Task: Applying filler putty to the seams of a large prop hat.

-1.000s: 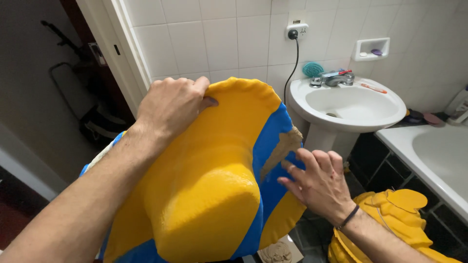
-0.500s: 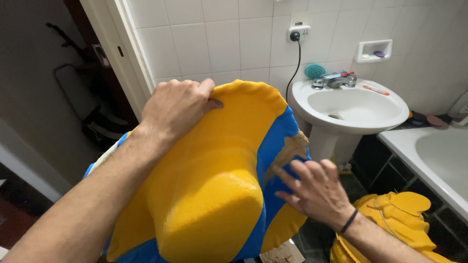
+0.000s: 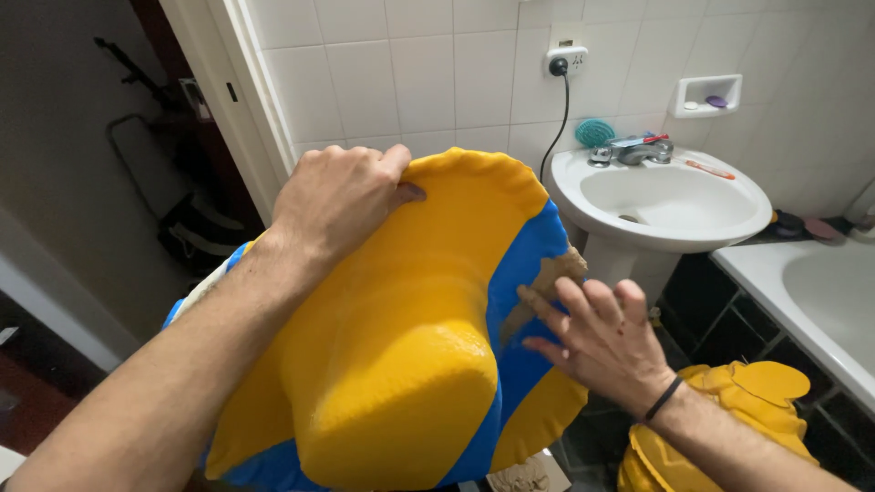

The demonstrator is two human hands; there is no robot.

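In front of the white pedestal sink (image 3: 674, 205), the left hand (image 3: 342, 196) gripped the yellow-and-blue inflatable toy (image 3: 401, 364) at its top edge while the right hand (image 3: 606, 342), fingers spread wide, pressed flat against its blue stripe.

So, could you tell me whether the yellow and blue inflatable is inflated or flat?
Inflated: the yellow and blue inflatable bulges taut and rounded under both hands.

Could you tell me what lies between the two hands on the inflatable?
In the head view, only the inflatable's own yellow panel and a blue stripe lie between the left hand and the right hand.
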